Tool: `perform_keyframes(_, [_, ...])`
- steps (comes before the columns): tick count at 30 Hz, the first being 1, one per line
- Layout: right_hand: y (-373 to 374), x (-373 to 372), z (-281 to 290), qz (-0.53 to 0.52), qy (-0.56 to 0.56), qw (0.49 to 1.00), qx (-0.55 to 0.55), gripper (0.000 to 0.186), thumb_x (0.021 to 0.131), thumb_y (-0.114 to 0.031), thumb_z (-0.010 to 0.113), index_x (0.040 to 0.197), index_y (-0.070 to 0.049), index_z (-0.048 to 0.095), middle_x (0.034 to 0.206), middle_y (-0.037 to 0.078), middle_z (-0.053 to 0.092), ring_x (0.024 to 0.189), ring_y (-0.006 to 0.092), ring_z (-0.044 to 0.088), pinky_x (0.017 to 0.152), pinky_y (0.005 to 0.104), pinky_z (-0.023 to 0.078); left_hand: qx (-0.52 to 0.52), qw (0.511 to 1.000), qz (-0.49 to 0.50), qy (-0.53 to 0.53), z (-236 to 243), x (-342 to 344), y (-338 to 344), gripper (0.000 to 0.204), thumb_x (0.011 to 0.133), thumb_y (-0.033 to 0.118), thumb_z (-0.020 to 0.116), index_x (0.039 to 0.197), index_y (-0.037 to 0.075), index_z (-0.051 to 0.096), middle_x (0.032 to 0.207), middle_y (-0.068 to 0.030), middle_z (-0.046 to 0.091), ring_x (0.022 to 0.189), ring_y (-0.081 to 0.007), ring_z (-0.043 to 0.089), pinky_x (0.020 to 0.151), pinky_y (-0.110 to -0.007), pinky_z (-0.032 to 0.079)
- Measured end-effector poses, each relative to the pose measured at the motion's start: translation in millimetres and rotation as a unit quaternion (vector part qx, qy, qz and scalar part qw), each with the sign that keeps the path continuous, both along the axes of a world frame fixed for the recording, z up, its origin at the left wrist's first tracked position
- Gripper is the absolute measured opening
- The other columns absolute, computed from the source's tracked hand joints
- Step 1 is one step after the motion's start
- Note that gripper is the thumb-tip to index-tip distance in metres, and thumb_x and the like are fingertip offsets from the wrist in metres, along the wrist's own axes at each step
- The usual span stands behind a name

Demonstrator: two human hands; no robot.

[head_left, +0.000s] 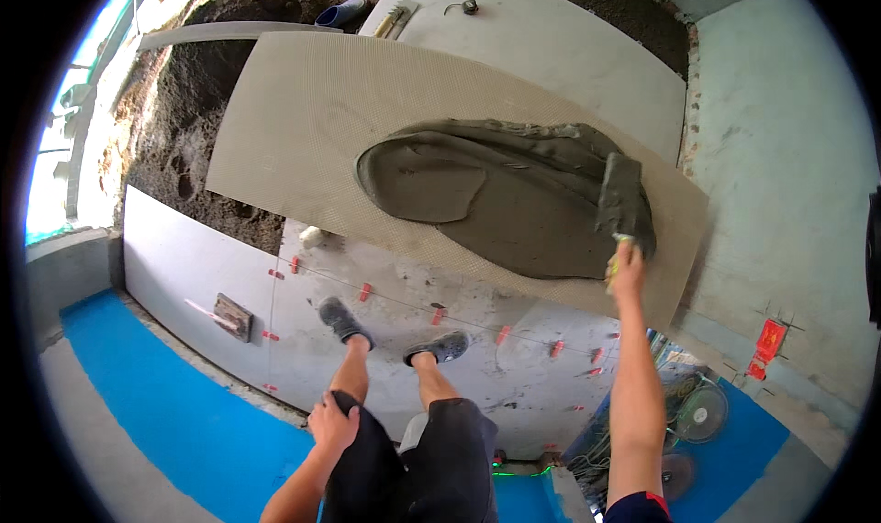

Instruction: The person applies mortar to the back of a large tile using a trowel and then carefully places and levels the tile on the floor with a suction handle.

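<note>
My right hand (626, 271) is closed around the handle of a trowel (618, 193), whose flat blade is smeared with grey mortar. The blade rests against the right end of a broad mound of wet mortar (541, 234). Under the mortar lies a large tile (294, 110), its beige textured back facing up. At its left end the mound is smoothed into a rounded patch, and a thicker ridge runs along the far side. My left hand (332, 424) lies over my left knee, fingers apart, with no tool in it.
White tiles (197, 271) with several red levelling clips (364, 292) lie underfoot. A second trowel (234, 317) rests at left. Beyond are a notched trowel (396, 18), a tape measure (470, 7), a blue slipper (341, 13) and rough dirt. A fan (700, 413) stands lower right, beside the wall.
</note>
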State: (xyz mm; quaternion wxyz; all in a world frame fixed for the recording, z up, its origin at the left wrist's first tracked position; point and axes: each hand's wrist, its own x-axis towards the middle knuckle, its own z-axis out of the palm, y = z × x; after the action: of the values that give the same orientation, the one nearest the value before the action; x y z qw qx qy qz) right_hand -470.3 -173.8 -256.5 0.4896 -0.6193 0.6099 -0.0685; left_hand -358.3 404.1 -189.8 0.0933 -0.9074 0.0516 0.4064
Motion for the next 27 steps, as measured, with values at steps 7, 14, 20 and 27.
perform_keyframes(7, [-71, 39, -17, -0.059, -0.093, 0.976, 0.189, 0.05, 0.092, -0.059, 0.041, 0.094, -0.01, 0.049, 0.064, 0.0, 0.047, 0.045, 0.0079, 0.043, 0.04, 0.0244, 0.037, 0.044, 0.998, 0.011, 0.047, -42, -30, 65, 0.072, 0.075, 0.036, 0.065, 0.129, -0.005, 0.04, 0.104, -0.0245, 0.054, 0.099, -0.0395, 0.054, 0.085, -0.047, 0.043])
perform_keyframes(14, [38, 144, -44, -0.011, -0.132, 0.957, 0.256, 0.049, 0.094, -0.058, 0.038, 0.092, -0.01, 0.047, 0.063, 0.0, 0.045, 0.046, 0.0085, 0.042, 0.041, 0.0251, 0.038, 0.009, 0.999, -0.011, 0.045, -43, 12, 86, 0.072, 0.073, 0.034, 0.064, 0.129, -0.005, 0.041, 0.102, -0.0225, 0.053, 0.098, -0.0369, 0.053, 0.086, -0.045, 0.041])
perform_keyframes(20, [177, 279, -62, 0.014, -0.16, 0.953, 0.257, 0.052, 0.094, -0.057, 0.038, 0.092, -0.007, 0.051, 0.062, 0.002, 0.05, 0.045, 0.0101, 0.047, 0.039, 0.0263, 0.04, -0.007, 0.998, -0.013, 0.069, -41, 47, 110, 0.073, 0.074, 0.036, 0.062, 0.131, -0.005, 0.041, 0.103, -0.0227, 0.054, 0.099, -0.0364, 0.054, 0.086, -0.045, 0.041])
perform_keyframes(27, [326, 413, -87, 0.266, -0.052, 0.955, -0.122, 0.056, 0.095, -0.052, 0.037, 0.102, 0.001, 0.053, 0.084, 0.026, 0.064, 0.081, 0.0433, 0.063, 0.074, 0.0487, 0.049, -0.018, 0.994, -0.026, 0.108, -49, 64, 107, 0.074, 0.076, 0.038, 0.061, 0.133, -0.003, 0.038, 0.103, -0.0232, 0.055, 0.099, -0.0378, 0.055, 0.088, -0.046, 0.041])
